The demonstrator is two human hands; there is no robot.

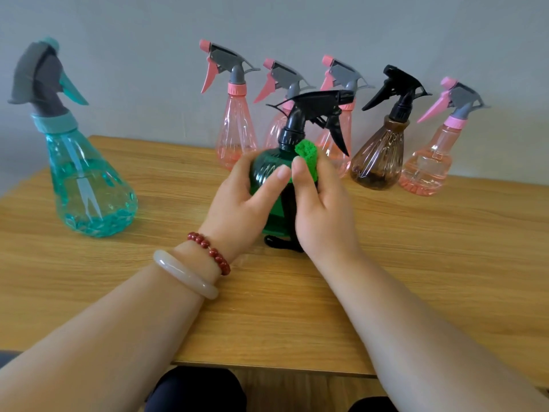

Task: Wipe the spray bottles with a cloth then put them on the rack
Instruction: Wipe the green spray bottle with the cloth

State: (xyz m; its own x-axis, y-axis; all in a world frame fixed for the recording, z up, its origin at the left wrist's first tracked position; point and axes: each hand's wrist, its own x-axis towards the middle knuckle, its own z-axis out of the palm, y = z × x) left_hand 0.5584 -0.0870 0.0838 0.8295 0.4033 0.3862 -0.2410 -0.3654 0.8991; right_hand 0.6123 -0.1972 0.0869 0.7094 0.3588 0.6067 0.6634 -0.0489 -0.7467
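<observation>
the green bottle (269, 185) is held upright on the desk (416, 248) by the left hand (240, 203); the cloth (306, 156) is pinched by the right hand (322, 212) at its shoulder. probably best wiped downward, bottle turned gradually.

free: we see bare counter (282, 316) in front, and between teal bottle (89, 188) and leftmost pink bottle (236, 135) | blocked: bottle row closes the back, up to rightmost pink bottle (427, 165); teal bottle stands left

green spray bottle (267, 173) gripped, right hand (322, 209) pressing cloth (306, 151)
</observation>
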